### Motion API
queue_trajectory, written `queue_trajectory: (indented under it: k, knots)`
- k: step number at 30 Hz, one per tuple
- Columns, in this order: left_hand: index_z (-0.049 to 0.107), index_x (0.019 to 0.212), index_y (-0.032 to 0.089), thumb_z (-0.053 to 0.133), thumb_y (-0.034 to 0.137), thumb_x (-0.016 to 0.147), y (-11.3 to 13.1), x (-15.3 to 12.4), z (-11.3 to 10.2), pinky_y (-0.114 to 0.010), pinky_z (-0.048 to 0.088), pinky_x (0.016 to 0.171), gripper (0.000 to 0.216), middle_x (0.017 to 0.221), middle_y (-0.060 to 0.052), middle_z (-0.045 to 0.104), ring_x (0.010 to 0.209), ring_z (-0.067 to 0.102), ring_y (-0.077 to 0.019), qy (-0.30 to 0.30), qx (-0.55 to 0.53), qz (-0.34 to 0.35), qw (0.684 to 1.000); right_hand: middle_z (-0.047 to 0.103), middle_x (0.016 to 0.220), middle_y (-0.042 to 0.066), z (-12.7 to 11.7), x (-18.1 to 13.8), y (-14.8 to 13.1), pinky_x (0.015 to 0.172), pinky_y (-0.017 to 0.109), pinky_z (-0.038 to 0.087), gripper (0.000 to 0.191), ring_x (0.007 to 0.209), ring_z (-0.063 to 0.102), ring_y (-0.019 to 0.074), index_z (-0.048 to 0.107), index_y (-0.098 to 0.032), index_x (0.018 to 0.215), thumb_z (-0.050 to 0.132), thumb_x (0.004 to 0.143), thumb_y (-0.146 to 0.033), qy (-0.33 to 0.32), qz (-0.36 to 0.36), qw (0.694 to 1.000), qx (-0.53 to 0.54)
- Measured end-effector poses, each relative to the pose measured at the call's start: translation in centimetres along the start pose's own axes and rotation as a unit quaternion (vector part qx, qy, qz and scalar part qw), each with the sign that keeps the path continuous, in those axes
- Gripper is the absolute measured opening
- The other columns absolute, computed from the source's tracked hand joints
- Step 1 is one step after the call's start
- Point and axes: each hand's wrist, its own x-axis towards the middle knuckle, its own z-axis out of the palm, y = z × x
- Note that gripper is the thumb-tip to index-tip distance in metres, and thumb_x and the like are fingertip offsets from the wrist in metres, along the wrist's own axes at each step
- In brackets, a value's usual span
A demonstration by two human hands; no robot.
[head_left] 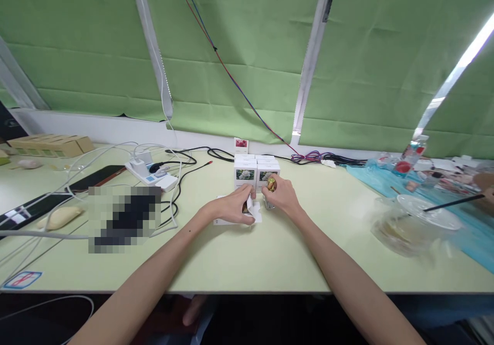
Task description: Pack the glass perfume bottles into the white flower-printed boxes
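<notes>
My left hand (231,206) is wrapped over an open white carton (254,212) lying on the table, its flaps showing at the right end. Something dark shows at the carton's opening, too small to make out. Just to the right, my right hand (284,196) grips a small clear bottle with a gold cap (271,183), upright and close to the tabletop. Directly behind both hands stand several white boxes (245,176) with flower pictures, packed side by side. One more white box (241,145) with a pink picture is behind them.
A power strip (143,173) with tangled cables, phones (96,178) and a pale computer mouse (59,217) lie left. On the right are a lidded plastic cup (428,214) with a black straw, a blue plastic sheet (370,178) and a bottle (411,155). Another person's hand shows at the right edge.
</notes>
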Motion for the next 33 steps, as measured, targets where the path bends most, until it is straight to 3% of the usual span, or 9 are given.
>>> queue_trajectory:
  k: [13,20,33]
  knots:
    - [0.040,0.109,0.023,0.071,0.037,0.062,-0.2,-0.5,-0.9,-0.029,0.045,0.065,0.058,0.090,0.002,0.048,0.070,0.053,-0.0165,-0.027,-0.047,-0.036,0.998,0.063,0.071,0.001,0.0,-0.1,-0.3,0.060,0.027,0.033,0.015,0.066,0.053,0.0187,0.060,-0.024,0.088,0.054,0.078,-0.034,-0.003,0.008,1.000,-0.026]
    - [0.045,0.109,0.022,0.074,0.040,0.062,-0.4,-0.5,-1.0,-0.029,0.045,0.066,0.058,0.091,0.001,0.052,0.073,0.054,-0.0175,0.000,-0.032,-0.025,0.999,0.060,0.066,0.000,-0.2,-0.3,-0.7,0.057,0.026,0.031,0.014,0.062,0.051,0.0178,0.060,-0.024,0.085,0.055,0.074,-0.031,0.010,0.014,1.000,-0.009]
    - [0.050,0.100,0.022,0.077,0.046,0.062,-0.9,-0.4,-1.6,-0.027,0.041,0.067,0.053,0.089,0.001,0.056,0.074,0.052,-0.0168,0.041,-0.016,0.014,0.999,0.059,0.068,-0.003,0.3,-0.2,-0.1,0.063,0.027,0.039,0.016,0.058,0.050,0.0153,0.056,-0.024,0.087,0.055,0.073,-0.032,0.054,-0.030,0.994,0.085]
